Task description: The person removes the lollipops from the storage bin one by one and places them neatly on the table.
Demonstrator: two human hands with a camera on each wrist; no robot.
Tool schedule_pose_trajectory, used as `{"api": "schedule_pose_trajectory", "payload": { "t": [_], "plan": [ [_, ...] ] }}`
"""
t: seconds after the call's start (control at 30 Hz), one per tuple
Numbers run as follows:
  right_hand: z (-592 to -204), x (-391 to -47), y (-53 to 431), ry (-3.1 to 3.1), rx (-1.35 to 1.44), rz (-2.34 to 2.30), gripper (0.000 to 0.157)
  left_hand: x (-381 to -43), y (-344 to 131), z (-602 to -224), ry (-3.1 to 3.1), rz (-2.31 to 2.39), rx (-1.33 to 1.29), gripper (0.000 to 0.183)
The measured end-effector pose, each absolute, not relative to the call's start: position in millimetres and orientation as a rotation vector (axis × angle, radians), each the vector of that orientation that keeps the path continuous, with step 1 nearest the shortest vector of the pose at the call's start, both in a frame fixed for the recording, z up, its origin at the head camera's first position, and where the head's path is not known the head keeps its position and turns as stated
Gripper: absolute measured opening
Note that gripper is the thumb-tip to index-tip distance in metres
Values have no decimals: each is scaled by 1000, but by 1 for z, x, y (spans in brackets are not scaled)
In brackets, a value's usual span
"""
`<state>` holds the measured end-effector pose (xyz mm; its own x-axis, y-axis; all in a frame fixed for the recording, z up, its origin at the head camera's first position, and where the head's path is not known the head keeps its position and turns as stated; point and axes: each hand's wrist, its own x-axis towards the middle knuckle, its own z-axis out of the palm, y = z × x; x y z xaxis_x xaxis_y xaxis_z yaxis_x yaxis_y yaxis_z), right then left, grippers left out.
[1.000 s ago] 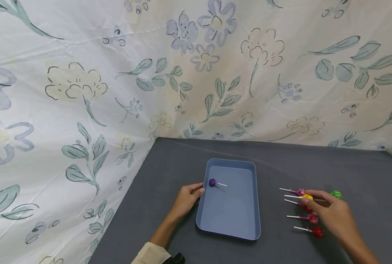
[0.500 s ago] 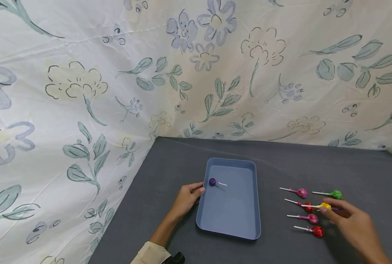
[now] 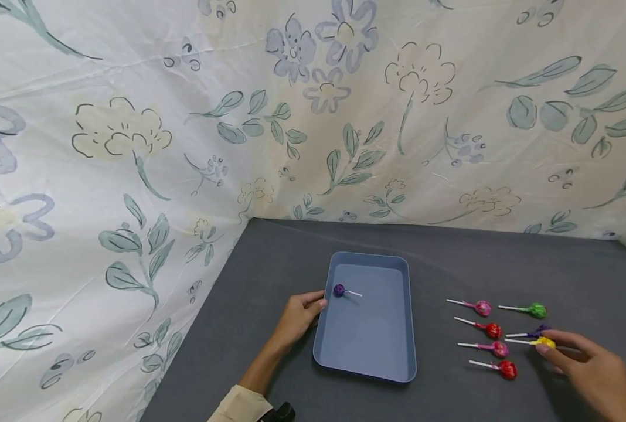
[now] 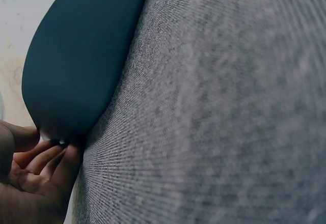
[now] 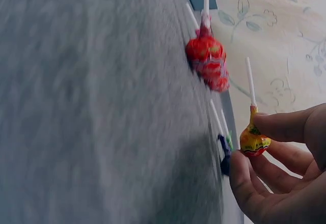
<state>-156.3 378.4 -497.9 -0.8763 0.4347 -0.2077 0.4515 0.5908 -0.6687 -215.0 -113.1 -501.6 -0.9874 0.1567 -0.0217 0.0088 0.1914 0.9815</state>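
My right hand [image 3: 592, 366] pinches a yellow-wrapped lollipop [image 3: 545, 342] by its candy head, and its white stick points left. In the right wrist view the yellow lollipop [image 5: 254, 140] is held between thumb and fingers, off the cloth. Just behind it in the head view lies a purple lollipop [image 3: 538, 332], partly covered by the hand. My left hand [image 3: 298, 316] grips the left edge of a blue rectangular tray [image 3: 368, 346]; in the left wrist view, thumb and fingers close on the tray's wall [image 4: 76, 66]. One purple lollipop [image 3: 339, 291] lies inside the tray.
Right of the tray, a column of pink and red lollipops [image 3: 492, 330] lies on the grey cloth [image 3: 439, 264], sticks pointing left. A green lollipop [image 3: 537, 310] lies farther right. A floral curtain [image 3: 344, 117] hangs behind and at the left.
My right hand has carried the yellow lollipop rightward and nearer to me, from beside the pink lollipop to just in front of the purple one. The left hand and tray have stayed put.
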Motion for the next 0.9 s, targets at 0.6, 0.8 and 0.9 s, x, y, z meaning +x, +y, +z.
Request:
{"api": "schedule_pose_trajectory", "payload": {
  "t": [0.6,0.8,0.9],
  "plan": [
    [-529,-161,412,2786,801,-1063,57,-216,-114,-500,2327,1913,153,38],
    [-517,-157,402,2763,818,-1065,59,-217,-114,-501,2314,1929,152,38],
    [-520,-157,406,2764,815,-1077,61,-217,-113,-500,2323,1921,150,38]
  ]
}}
